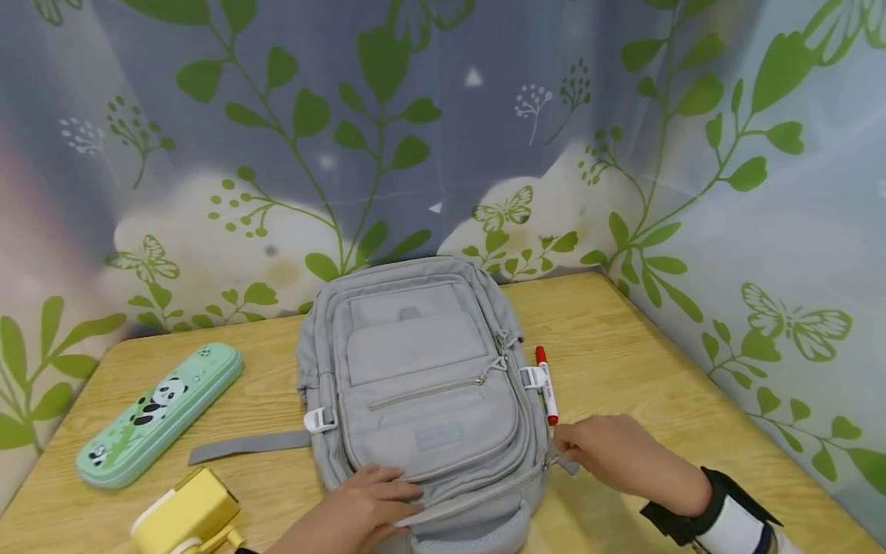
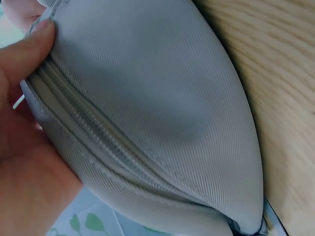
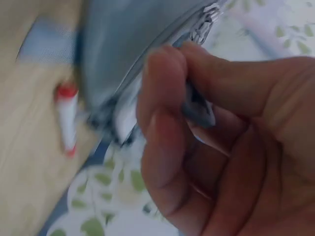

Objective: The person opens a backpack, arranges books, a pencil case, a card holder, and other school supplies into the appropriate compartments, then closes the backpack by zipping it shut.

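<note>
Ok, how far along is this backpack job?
Done: the backpack lies front up on the table.
In hand: the left hand grips it beside a zip; the right hand pinches what looks like a zip pull. Opening or closing, I can't tell.
Remaining: probably finishing that zip, perhaps packing the pencil case, marker and yellow gadget, all outside the backpack.

A bag (image 1: 415, 350) lay on a table (image 1: 644, 369) before a curtain (image 1: 471, 123), a strap (image 1: 252, 444) stretching from its left side and a marker (image 1: 547, 388) just beside its right. Farther left lay a case (image 1: 162, 415), with a sharpener (image 1: 187, 514) in front of it. A left hand (image 1: 363, 508) held the bag's near edge, while a right hand (image 1: 612, 454) pinched a zip pull (image 3: 201, 110) at its near right corner, just before the marker.
</note>
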Available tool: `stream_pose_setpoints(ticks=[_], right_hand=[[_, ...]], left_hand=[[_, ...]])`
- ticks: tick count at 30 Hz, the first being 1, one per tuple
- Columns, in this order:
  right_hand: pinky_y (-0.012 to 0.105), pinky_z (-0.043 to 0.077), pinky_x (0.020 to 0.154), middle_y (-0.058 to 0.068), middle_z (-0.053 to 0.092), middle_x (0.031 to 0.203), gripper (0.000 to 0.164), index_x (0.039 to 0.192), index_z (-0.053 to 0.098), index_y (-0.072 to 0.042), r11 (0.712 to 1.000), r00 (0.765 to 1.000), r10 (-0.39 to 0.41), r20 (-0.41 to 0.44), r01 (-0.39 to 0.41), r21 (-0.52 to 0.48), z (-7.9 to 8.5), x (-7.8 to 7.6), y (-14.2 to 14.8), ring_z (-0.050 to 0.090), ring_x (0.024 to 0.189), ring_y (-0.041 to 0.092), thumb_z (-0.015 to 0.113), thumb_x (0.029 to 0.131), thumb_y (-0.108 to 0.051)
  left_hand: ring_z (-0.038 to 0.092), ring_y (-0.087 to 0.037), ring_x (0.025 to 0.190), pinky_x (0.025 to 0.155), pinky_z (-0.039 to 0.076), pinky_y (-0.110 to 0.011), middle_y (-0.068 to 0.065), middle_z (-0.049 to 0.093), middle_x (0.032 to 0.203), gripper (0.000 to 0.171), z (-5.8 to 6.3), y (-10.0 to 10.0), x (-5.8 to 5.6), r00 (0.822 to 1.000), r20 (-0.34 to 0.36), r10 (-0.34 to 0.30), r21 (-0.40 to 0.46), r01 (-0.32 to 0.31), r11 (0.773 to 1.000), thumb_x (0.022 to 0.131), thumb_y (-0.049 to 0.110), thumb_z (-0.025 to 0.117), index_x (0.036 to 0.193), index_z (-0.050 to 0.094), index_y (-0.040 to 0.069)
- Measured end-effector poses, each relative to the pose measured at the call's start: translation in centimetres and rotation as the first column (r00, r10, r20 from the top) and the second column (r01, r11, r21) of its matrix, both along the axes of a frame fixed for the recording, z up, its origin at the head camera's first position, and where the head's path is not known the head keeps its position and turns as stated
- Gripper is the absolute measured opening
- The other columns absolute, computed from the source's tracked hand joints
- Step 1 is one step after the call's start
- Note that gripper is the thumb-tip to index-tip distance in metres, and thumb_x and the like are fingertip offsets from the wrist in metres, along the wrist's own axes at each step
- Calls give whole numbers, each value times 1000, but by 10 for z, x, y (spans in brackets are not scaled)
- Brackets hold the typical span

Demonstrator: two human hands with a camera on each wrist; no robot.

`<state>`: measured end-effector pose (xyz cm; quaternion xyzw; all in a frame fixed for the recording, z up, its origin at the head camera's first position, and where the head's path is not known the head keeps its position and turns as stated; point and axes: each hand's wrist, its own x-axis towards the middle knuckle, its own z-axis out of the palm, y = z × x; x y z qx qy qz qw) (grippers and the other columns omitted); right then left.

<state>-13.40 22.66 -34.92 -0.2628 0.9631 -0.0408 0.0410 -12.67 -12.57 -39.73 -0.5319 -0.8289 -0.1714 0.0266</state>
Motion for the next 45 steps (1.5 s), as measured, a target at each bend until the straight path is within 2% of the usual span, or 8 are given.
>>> stream_pose_setpoints(ticks=[5,11,22,28,33,36,40,45], right_hand=[[19,16,47,-12,26,57,32,67,41,-23,991,975,-67,-211,89,97,-10,-29,10,23,51,3,69,83,-21],[22,18,43,-8,30,55,33,65,42,-19,980,956,-146,-254,175,94,-27,-64,12,29,48,6,71,81,-17],[26,27,40,-3,44,55,26,64,50,-17,962,953,-240,-185,259,90,-33,-94,7,40,49,11,65,85,-10],[24,31,46,-4,47,60,19,71,55,-13,977,978,-209,-3,208,-48,-36,-89,16,41,55,10,57,88,-6],[21,36,55,-4,52,65,17,70,61,-7,989,986,-52,159,72,-125,-34,-92,20,42,59,7,56,84,2],[21,34,55,-3,51,65,19,70,60,-7,992,985,-63,160,79,-97,-29,-96,19,41,59,9,54,87,1],[26,44,58,2,59,79,8,86,65,-7,995,996,-83,-34,80,-60,-14,-104,11,54,68,14,59,89,-3],[33,50,67,12,59,105,28,110,64,-8,993,961,104,-255,-113,-20,-4,-126,-15,60,89,25,62,85,5]], left_hand=[[59,-28,112,91,49,-42,-1,65,120,28,0,-4,-6,995,75,-73,-6,73,997,93,26,57,117,67,16],[59,-31,113,92,49,-43,-2,65,120,27,-1,-6,-7,987,110,-117,26,114,993,94,24,55,116,67,14],[56,-34,117,96,47,-44,-1,63,123,28,-2,-8,-8,980,168,-104,47,98,994,93,20,56,119,65,15],[53,-33,119,97,47,-38,-2,63,124,31,-2,-10,-9,971,221,-86,11,85,996,96,27,50,122,63,14],[55,-21,117,95,47,-30,0,62,123,36,22,-11,-14,951,303,-51,-54,71,996,97,38,43,119,64,19],[59,-14,107,91,48,-24,1,64,116,33,47,-5,-21,967,249,-55,-52,70,996,97,36,44,113,67,18],[61,-12,100,89,47,-21,2,65,109,27,82,9,-36,990,140,-22,-102,36,994,98,29,47,110,67,16],[64,-14,87,81,50,-28,0,69,96,18,102,24,-69,996,-35,79,-211,-85,974,95,21,55,101,70,14]])
